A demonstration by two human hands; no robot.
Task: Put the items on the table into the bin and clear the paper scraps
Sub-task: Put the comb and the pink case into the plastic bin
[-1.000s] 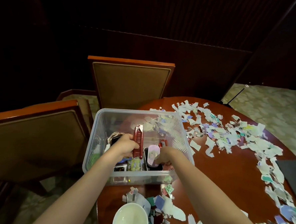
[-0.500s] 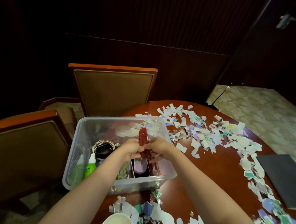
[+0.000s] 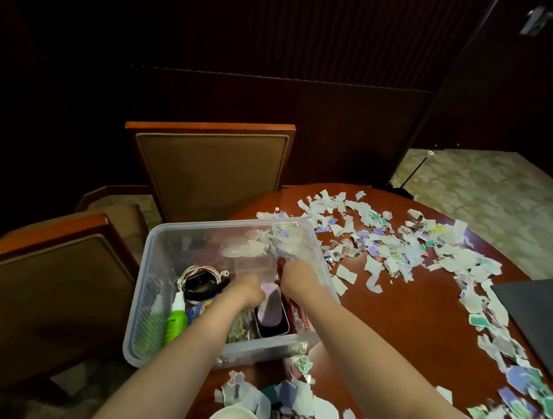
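While left hand [image 3: 245,292] and right hand [image 3: 298,277] sit in bin [image 3: 143,293] | grips hidden

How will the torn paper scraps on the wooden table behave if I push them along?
Probably very light and floppy: the torn white and coloured paper scraps look thin, small and irregular. On the glossy red-brown wooden table they would likely slide easily, yet bunch and scatter rather than move together. Flat single pieces may be fiddly to pinch.

The red item [image 3: 281,264] has been lowered into the bin [image 3: 153,299], just beside the right hand's [image 3: 298,275] fingers; the left hand [image 3: 246,290] has been drawn off it.
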